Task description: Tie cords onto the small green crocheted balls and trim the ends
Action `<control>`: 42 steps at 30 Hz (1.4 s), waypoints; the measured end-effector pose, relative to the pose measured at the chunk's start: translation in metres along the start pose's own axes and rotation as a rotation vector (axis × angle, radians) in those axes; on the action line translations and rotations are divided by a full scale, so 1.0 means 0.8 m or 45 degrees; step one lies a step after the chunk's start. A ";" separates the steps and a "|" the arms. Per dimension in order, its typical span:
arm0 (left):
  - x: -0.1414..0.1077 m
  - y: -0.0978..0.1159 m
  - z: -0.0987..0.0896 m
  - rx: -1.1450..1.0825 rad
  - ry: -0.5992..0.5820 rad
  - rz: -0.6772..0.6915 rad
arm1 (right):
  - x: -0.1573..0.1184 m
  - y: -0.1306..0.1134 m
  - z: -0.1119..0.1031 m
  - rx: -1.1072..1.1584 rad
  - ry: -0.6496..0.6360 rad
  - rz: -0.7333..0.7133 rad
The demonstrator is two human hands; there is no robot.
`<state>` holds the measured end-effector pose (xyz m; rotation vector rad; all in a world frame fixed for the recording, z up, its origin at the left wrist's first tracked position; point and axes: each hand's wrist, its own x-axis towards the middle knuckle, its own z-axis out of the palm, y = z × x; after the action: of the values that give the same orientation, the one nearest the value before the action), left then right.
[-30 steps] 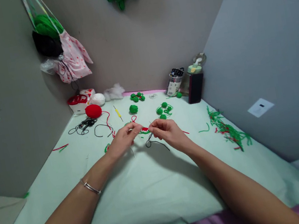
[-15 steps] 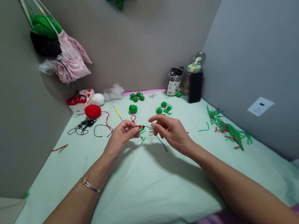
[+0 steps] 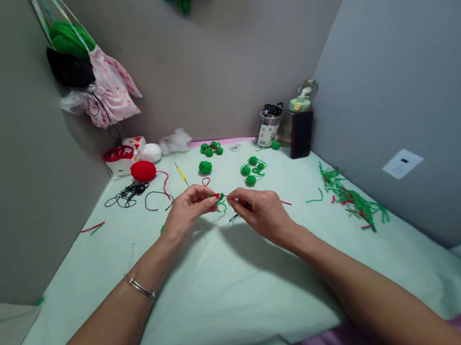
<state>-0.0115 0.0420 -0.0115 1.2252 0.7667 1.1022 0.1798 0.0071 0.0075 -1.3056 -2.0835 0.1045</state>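
One small crocheted piece [image 3: 217, 196], red with green edging, sits between the two hands above a smooth pale-green cloth [image 3: 236, 308]. Left hand [image 3: 192, 208]: thumb and fingertips pressed together, gripping the piece by its side. Right hand [image 3: 260, 207]: thumb and forefinger pinched on a thin dark strand [image 3: 224, 196] leading from the piece; remaining fingers curled. Beyond lie a round, wound green yarn ball [image 3: 205, 167] and a slim yellow-handled hook [image 3: 181, 173]. Further left: a plump red yarn ball [image 3: 143, 172] and loosely tangled black cord [image 3: 126, 195].
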 end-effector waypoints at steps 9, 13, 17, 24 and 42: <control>-0.004 0.005 0.005 0.105 0.042 0.040 | 0.000 -0.001 -0.003 -0.130 -0.036 -0.006; -0.002 0.005 0.002 0.147 0.028 0.001 | 0.002 0.003 -0.012 -0.174 -0.076 -0.046; -0.001 0.003 -0.001 0.183 -0.015 -0.033 | 0.004 0.009 -0.021 -0.180 -0.121 -0.101; -0.002 0.002 -0.005 0.125 -0.254 -0.133 | 0.011 0.025 -0.034 0.272 -0.305 -0.070; -0.017 0.026 0.013 -0.036 -0.558 -0.207 | 0.017 0.025 -0.045 1.012 -0.675 0.059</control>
<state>-0.0112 0.0255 0.0095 1.2965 0.5010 0.6750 0.2118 0.0183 0.0342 -0.8676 -2.0539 1.2740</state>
